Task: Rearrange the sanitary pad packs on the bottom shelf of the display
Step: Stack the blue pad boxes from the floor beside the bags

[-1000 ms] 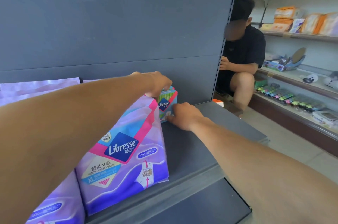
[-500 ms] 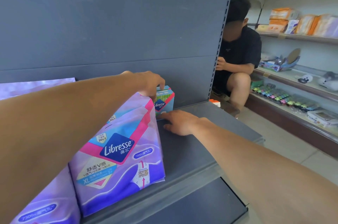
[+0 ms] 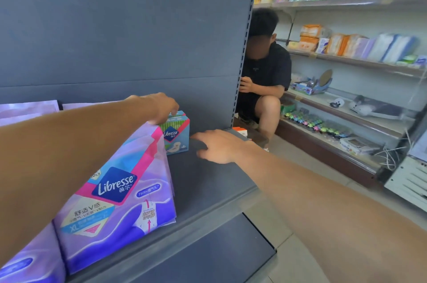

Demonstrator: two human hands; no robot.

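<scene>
A large purple Libresse pad pack (image 3: 120,195) stands at the front of the grey shelf (image 3: 208,181), leaning back. Behind it stands a small blue-green Libresse pack (image 3: 176,135) near the back panel. My left hand (image 3: 159,107) reaches over the purple pack and grips the small pack's top. Just right of the small pack, my right hand (image 3: 219,146) hovers over the shelf with fingers spread and holds nothing. More purple packs (image 3: 30,266) sit at the lower left and further ones (image 3: 27,109) behind my left arm.
The grey back panel (image 3: 129,28) closes the shelf behind. A person in black (image 3: 265,79) crouches beyond the shelf's right end. Wall shelves with goods (image 3: 346,56) line the right side. A lower shelf (image 3: 208,257) juts out below, beside a tiled floor.
My right hand has lifted off the small pack's front and moved right, fingers spread. My left hand stays on the small pack's top. The view has shifted slightly.
</scene>
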